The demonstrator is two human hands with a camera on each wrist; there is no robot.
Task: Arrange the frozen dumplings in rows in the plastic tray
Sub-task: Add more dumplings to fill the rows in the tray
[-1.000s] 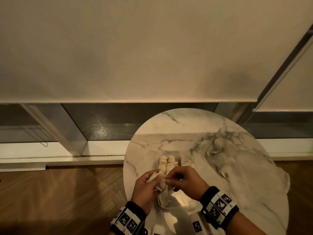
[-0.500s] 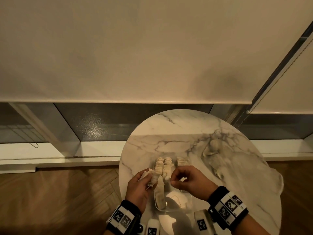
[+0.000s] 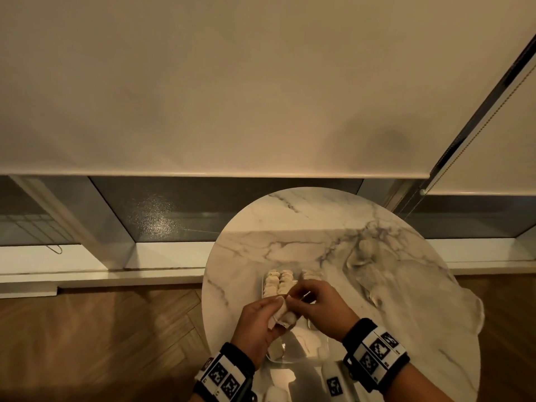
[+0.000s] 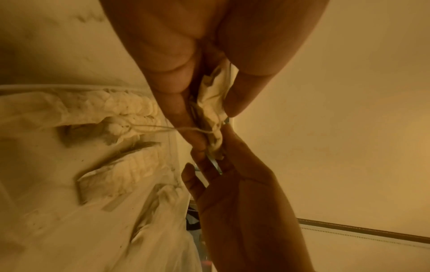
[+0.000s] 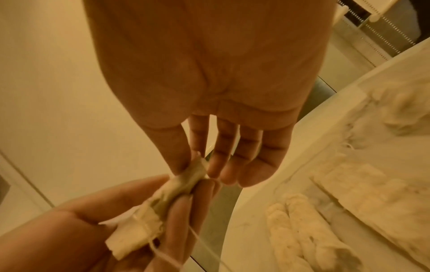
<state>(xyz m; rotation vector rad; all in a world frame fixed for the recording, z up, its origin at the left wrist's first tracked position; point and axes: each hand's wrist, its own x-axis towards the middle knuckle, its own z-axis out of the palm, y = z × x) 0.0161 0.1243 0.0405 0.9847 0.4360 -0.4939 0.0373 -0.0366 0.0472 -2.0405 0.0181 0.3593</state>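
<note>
A pale, crumpled dumpling (image 3: 285, 314), with a thin thread trailing from it in both wrist views, is held in the air between the two hands, above the clear plastic tray (image 3: 291, 358). The left hand (image 3: 258, 323) has its thumb and fingers curled round the dumpling's lower part; the right hand (image 3: 317, 307) pinches its upper end between thumb and forefinger, the other fingers nearly straight. The tray lies at the near edge of the round marbled worktop (image 3: 406, 300), a little left of the middle. At the tray's far end stand two rows of dumplings (image 3: 278, 281) touching side by side, and a third, short row (image 3: 311, 274) just to their right with a gap between. The near part of the tray shows a bare, glossy floor and one more pale piece along its left wall. Both wrists carry black bands (image 3: 377, 353) with white panels printed in black square code patterns; no brand, label or readable writing shows anywhere. Beyond the worktop's far edge hang a cream roller blind (image 3: 232, 97) and its bead chain (image 3: 475, 134), with wooden herringbone floor (image 3: 101, 338) to the left.
</note>
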